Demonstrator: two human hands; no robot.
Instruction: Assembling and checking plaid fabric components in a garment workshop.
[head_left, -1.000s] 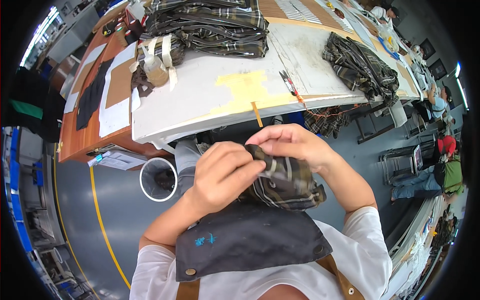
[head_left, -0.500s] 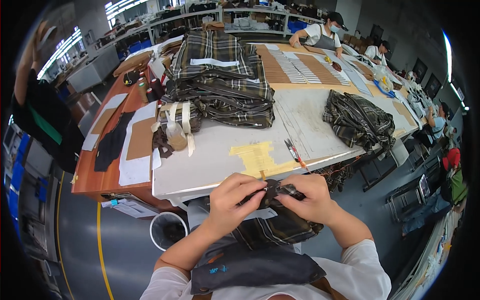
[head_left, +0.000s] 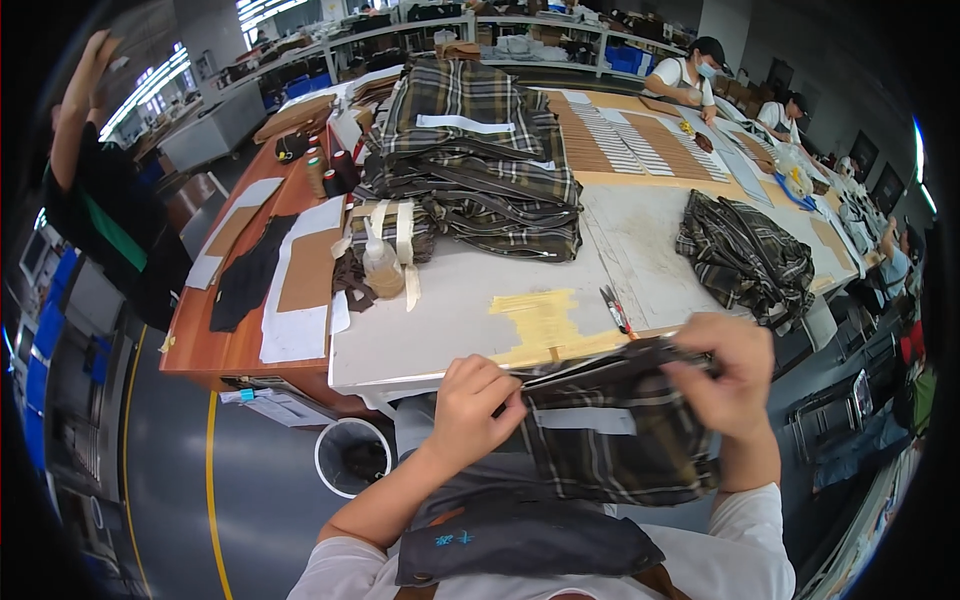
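A folded plaid cloth piece [head_left: 625, 450], dark with olive-brown and white lines and a white paper strip [head_left: 585, 420] on it, hangs in front of me at the table's near edge. My left hand [head_left: 472, 412] is closed on its upper left corner. My right hand [head_left: 733, 372], smeared a little by motion, pinches the upper right end. Between them the top edge is stretched out and slants up to the right. Just beyond lie red-handled thread snips [head_left: 617, 312] and a patch of yellow tape [head_left: 535, 322] on the table.
A tall stack of plaid pieces [head_left: 470, 150] stands at the table's back left, beside a squeeze bottle [head_left: 381, 270] and thread cones [head_left: 340, 172]. A crumpled plaid bundle [head_left: 745, 250] lies right. A bin [head_left: 352, 458] stands below left. A co-worker [head_left: 690, 78] works at the far side.
My hands have moved apart from close together; the right one went right and up, drawing the cloth's edge out and spreading the piece. The whole view has shifted slightly.
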